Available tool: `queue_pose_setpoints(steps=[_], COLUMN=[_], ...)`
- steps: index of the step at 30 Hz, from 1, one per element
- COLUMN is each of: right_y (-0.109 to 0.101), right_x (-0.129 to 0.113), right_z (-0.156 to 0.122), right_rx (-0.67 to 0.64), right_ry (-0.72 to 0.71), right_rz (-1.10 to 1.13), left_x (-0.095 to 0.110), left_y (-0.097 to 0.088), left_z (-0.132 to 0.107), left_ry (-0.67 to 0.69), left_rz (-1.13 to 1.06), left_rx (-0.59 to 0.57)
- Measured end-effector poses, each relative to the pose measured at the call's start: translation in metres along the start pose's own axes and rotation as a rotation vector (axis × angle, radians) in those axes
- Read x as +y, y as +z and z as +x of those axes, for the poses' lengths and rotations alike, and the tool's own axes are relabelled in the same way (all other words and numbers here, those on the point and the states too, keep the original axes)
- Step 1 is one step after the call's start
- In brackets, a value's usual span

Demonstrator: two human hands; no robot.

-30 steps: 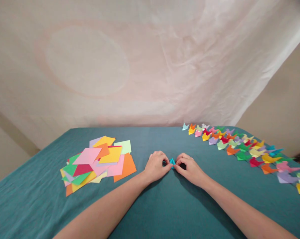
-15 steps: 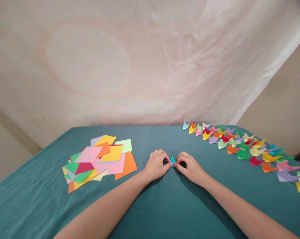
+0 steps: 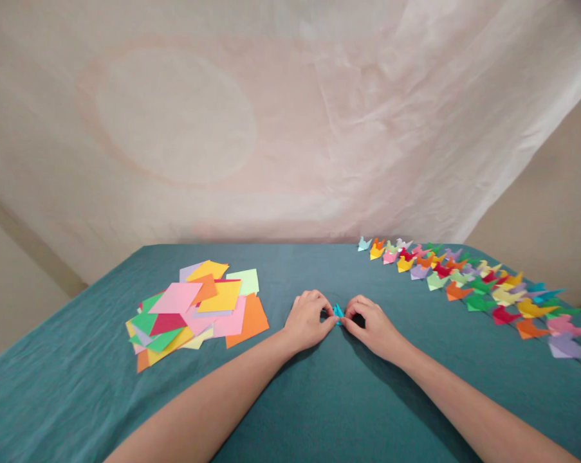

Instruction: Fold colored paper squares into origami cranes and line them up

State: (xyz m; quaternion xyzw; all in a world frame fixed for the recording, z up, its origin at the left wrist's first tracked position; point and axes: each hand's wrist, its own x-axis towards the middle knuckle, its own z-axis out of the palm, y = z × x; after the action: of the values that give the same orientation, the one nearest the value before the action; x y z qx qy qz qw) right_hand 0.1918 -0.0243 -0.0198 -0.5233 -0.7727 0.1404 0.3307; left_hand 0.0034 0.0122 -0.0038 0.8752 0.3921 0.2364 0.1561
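Observation:
A small piece of folded blue paper (image 3: pixel 338 312) is pinched between my two hands above the middle of the table. My left hand (image 3: pixel 310 319) grips its left side between thumb and fingertips. From the right, my right hand (image 3: pixel 373 325) pinches the other side the same way. The paper has pointed tips sticking up, while its lower part is partly covered by my fingers. Both hands are close together, with the forearms reaching in from the bottom of the view.
Loose coloured paper squares (image 3: pixel 177 299) lie in an overlapping pile on the left. Several rows of folded paper birds (image 3: pixel 480 302) stand along the right side. A teal cloth (image 3: pixel 300 411) covers the table, and a pale sheet (image 3: pixel 290 128) hangs behind it.
The whole view has shifted slightly, so everything sits a little further right. Both hands keep their pinch on the blue paper, its tips looking slightly narrower.

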Motion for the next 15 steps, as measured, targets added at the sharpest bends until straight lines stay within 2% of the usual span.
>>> queue_pose_setpoints(steps=[15], right_y=[-0.0005], right_x=[-0.0020], right_z=[0.0000], right_rx=[-0.005], right_ry=[0.004], right_rz=[-0.016], left_x=[0.0013], left_y=[-0.0006], left_z=[-0.0001], left_ry=[-0.014], left_rz=[0.009], left_rx=[-0.009])
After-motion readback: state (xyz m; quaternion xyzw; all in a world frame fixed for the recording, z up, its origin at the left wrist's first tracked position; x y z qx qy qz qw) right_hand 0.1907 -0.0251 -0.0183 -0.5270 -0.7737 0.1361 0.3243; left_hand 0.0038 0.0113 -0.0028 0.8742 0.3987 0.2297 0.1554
